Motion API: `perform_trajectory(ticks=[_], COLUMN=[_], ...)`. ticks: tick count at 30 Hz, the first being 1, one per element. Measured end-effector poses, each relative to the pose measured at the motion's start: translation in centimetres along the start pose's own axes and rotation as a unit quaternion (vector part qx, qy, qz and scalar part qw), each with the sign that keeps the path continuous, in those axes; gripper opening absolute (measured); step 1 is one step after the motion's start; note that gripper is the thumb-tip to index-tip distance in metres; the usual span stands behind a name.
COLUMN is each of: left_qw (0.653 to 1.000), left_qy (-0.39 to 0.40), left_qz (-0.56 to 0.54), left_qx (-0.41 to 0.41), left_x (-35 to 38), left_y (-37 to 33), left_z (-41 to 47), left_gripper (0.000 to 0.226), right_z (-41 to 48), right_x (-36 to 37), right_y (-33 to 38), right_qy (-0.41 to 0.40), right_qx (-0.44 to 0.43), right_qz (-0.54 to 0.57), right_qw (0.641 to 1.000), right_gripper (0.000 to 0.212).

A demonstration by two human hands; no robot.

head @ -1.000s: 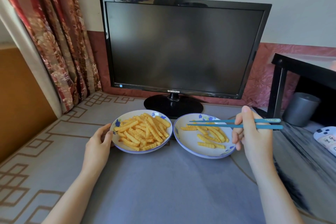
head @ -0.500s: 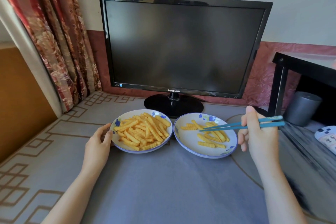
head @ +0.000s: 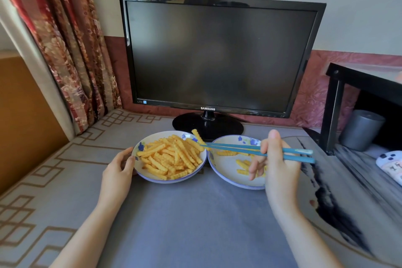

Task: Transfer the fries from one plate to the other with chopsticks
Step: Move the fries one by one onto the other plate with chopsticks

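Standing on the grey surface, a dark monitor backs two plates. The left hand curls its fingers round the rim of the full plate. The right hand, hiding part of the sparser plate, pinches chopsticks in its fingers, one fry clamped at their tips above the full plate's far edge.

The right hand has slid toward the full plate. Before, its blue chopsticks stopped short of that plate and held nothing. Now their tips reach its right rim and pinch one fry, held up just above it.
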State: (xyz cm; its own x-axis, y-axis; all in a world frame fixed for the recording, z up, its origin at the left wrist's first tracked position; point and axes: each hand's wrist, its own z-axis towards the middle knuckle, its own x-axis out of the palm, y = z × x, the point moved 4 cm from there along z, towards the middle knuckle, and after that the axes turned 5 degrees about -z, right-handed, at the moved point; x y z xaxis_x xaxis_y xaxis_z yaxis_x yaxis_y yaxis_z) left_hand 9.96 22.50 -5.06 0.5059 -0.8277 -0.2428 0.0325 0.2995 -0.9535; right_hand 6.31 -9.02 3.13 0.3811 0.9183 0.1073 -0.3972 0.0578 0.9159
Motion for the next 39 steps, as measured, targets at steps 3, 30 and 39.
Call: perform_trajectory(ticks=[3, 30, 39], left_qw=[1.000, 1.000, 1.000], left_qy=[-0.001, 0.004, 0.006], left_qz=[-0.001, -0.008, -0.009], left_qx=[0.002, 0.000, -0.002], left_x=[0.0, 0.0, 0.0], left_y=[-0.1, 0.4, 0.3], left_z=[0.0, 0.3, 0.2], left_gripper=[0.032, 0.031, 0.032], right_z=[-0.8, 3.8, 3.6], right_x=[1.5, -4.8, -3.7], right_y=[-0.3, -0.4, -1.2], right_qy=[0.044, -0.025, 0.012], right_qx=[-0.019, -0.017, 0.002], right_qz=[-0.024, -0.087, -0.102], right_qw=[0.999, 0.996, 0.995], right_gripper=[0.040, 0.041, 0.041])
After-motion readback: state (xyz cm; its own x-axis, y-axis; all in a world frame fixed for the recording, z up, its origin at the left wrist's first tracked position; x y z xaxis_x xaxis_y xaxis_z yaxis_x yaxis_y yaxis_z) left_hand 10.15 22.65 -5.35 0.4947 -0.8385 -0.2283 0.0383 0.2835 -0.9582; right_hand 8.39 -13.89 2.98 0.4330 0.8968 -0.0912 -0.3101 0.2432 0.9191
